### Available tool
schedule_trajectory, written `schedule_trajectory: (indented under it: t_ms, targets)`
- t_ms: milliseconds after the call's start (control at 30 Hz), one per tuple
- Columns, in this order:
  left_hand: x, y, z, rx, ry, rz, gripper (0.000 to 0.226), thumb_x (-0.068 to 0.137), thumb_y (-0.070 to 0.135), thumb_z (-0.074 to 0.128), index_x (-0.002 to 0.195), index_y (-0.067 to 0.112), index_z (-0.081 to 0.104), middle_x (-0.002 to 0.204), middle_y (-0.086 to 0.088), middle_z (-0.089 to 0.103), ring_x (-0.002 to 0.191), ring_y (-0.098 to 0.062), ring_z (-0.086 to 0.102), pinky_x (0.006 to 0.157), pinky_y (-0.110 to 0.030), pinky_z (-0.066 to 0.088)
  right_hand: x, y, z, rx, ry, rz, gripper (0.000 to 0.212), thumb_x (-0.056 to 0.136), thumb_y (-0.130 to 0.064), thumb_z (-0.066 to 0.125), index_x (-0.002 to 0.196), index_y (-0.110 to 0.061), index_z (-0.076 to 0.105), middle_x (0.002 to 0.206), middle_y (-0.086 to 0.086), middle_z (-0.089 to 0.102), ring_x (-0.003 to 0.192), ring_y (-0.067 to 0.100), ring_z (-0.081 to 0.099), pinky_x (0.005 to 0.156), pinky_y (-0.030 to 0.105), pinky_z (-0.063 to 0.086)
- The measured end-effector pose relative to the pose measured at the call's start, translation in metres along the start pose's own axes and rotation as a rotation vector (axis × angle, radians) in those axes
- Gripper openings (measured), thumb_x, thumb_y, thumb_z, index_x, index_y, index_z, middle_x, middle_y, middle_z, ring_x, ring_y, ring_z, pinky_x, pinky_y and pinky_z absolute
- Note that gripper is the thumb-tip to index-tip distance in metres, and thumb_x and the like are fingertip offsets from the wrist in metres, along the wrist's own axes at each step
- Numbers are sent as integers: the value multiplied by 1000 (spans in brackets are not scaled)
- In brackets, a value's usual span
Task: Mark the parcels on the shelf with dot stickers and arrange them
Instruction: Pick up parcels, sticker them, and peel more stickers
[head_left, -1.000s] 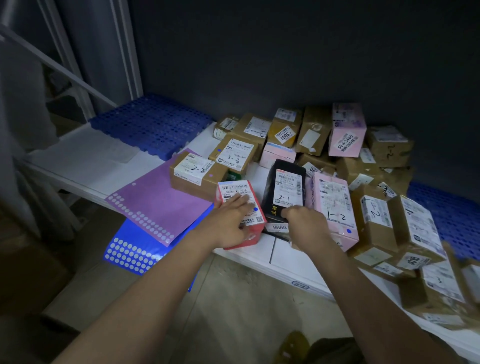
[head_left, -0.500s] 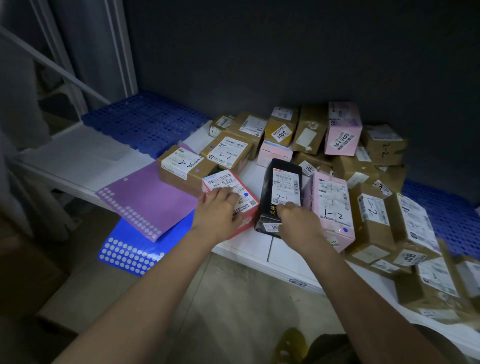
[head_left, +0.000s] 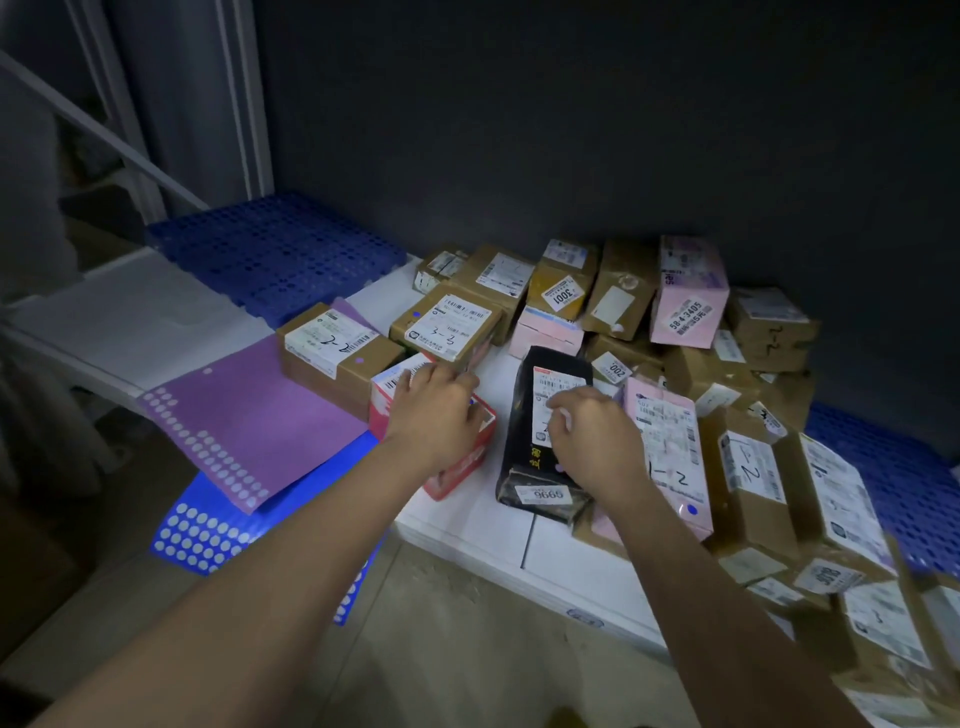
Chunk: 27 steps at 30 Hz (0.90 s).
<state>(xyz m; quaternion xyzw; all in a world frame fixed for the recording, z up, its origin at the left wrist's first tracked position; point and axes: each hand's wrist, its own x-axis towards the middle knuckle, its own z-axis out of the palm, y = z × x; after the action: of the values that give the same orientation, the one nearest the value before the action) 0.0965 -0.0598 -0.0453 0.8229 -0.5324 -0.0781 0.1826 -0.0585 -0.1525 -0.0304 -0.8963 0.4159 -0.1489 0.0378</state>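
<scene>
The left hand (head_left: 434, 415) lies spread, fingers fairly straight, on the red parcel (head_left: 460, 470); the right hand (head_left: 592, 436) is curled over the black parcel (head_left: 540, 452), apparently pinching at its label (whether a dot is between the fingers, I can't tell). A fumbled press could crease the sticker. Black parcel: glossy, white label, at three o'clock of the red one, on the white shelf (head_left: 467, 519).
</scene>
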Motion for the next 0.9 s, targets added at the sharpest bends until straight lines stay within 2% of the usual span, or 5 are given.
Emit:
schedule_trajectory:
  t_ms: [200,433,533,667,900]
  targets:
    - [48,4,-8,20,-37,-9,47,93,27,43,139,17,41,135,-11,47,129,-32,37,110,-48,26,73,15,7,65,76,106,33,91,-26,57,121,-14,63,134,8,51,128,27,39,100,36,37]
    - [96,51,1,-154,14,40,41,95,27,44,135,17,46,141,-10,42,130,-30,36,107,-42,32,124,78,-21,-52,360,463,78,83,-43,66,145,-14,29,154,18,15,139,38,16,111,46,19]
    - [111,77,7,-200,17,75,40,95,26,42,134,16,46,139,-10,44,129,-31,36,102,-40,35,137,105,-29,60,374,613,100,78,-50,71,151,-16,12,155,21,9,141,39,12,113,47,15]
    - [123,99,14,-234,31,129,38,94,23,43,131,15,49,134,-11,48,125,-31,40,98,-39,39,151,126,-23,141,317,674,115,74,-56,72,152,-17,-2,154,21,16,140,39,19,112,50,17]
    - [120,108,19,-329,42,146,32,95,20,45,126,16,53,130,-10,49,121,-29,44,94,-39,43,150,124,-22,302,536,643,102,72,-45,72,149,-14,13,147,15,33,136,33,31,109,48,28]
